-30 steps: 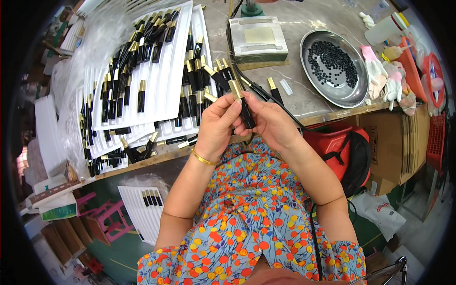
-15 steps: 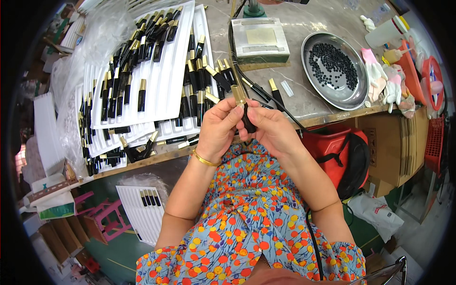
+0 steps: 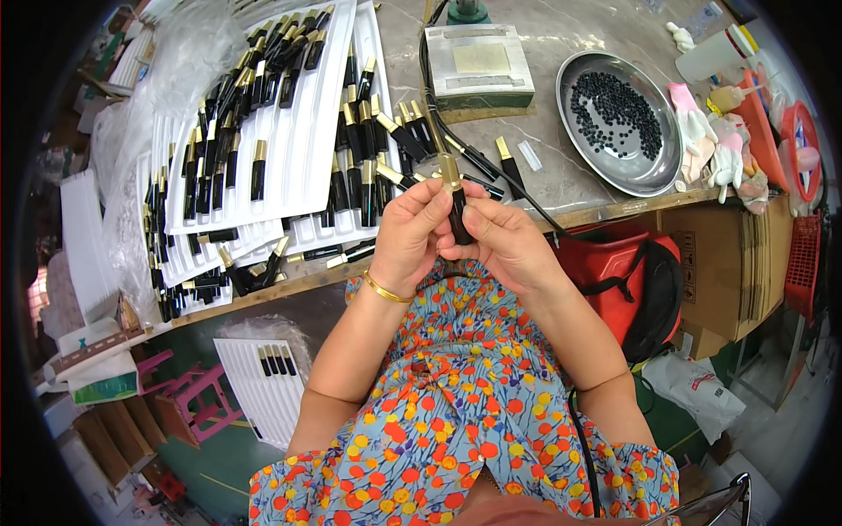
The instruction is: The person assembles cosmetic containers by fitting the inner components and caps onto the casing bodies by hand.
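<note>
A black cosmetic tube with a gold cap (image 3: 456,215) is held nearly upright between my two hands, just in front of the table edge. My left hand (image 3: 410,235) pinches it from the left, thumb near the joint of cap and body. From the other side, the thumb and fingers of my right hand (image 3: 507,238) press on the black body. Many similar tubes (image 3: 294,70) lie heaped on white ribbed trays (image 3: 298,153) to the left. One more gold-capped tube (image 3: 509,167) lies on the table just beyond my right hand.
A steel bowl (image 3: 568,145) of small black pieces sits to the right. Behind my hands stands a metal block (image 3: 481,66) on a green base, with black cables (image 3: 491,175) nearby. Gloves (image 3: 693,123) and bottles crowd the far right. A red bag (image 3: 614,298) sits below the table edge.
The tube has turned slightly more upright and its cap has shifted a little to the right. Both hands keep hold of it and have barely moved.
</note>
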The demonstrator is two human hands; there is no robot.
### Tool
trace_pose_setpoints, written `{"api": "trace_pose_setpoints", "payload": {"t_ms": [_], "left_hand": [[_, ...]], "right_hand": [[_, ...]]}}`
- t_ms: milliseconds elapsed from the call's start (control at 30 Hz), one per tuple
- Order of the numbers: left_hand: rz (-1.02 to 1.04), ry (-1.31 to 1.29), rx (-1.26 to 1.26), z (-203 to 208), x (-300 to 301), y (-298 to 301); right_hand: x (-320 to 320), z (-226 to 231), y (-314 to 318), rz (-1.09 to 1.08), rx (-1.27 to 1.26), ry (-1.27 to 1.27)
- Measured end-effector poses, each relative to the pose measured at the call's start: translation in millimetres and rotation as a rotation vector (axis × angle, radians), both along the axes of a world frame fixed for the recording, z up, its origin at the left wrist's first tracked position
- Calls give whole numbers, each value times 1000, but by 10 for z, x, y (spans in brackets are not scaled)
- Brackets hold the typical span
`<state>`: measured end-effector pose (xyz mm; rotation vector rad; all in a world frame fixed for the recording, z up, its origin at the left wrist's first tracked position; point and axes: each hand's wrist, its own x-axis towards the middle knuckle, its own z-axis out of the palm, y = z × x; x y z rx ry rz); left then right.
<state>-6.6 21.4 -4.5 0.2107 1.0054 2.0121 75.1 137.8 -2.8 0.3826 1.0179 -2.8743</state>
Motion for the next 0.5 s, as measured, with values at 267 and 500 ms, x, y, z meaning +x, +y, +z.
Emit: {"api": "trace_pose_setpoints", "payload": {"t_ms": [267, 500], "left_hand": [[-53, -34, 83, -107, -21, -6], [-75, -68, 102, -133, -28, -56]], "right_hand": [[24, -22, -10, -4, 52, 8], [8, 47, -18, -14, -98, 15]]}}
